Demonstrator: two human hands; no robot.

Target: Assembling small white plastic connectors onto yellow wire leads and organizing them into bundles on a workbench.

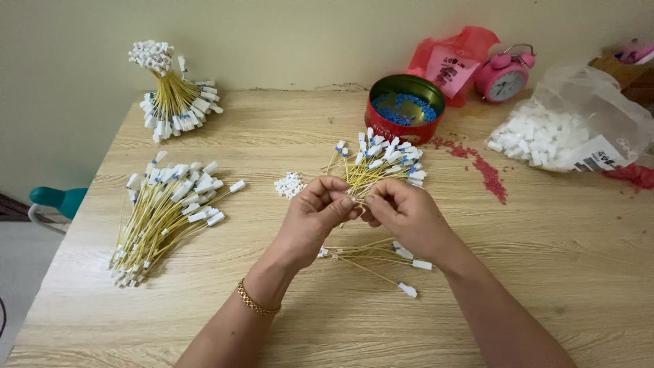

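Centrally, the left hand (319,211) and right hand (407,215) pinch a bundle of yellow cables (377,163). Bare table (531,272) lies rightward; a red tin (405,108) stands just behind.

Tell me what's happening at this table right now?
A person sits at a wooden table. Their left hand and right hand meet over a fanned bunch of yellow wires with white and blue end connectors, fingers pinching it at the gathered end. A few loose wires lie under the hands. A larger pile of wires lies to the left, a tied bundle behind it. A red tin holds blue pieces.
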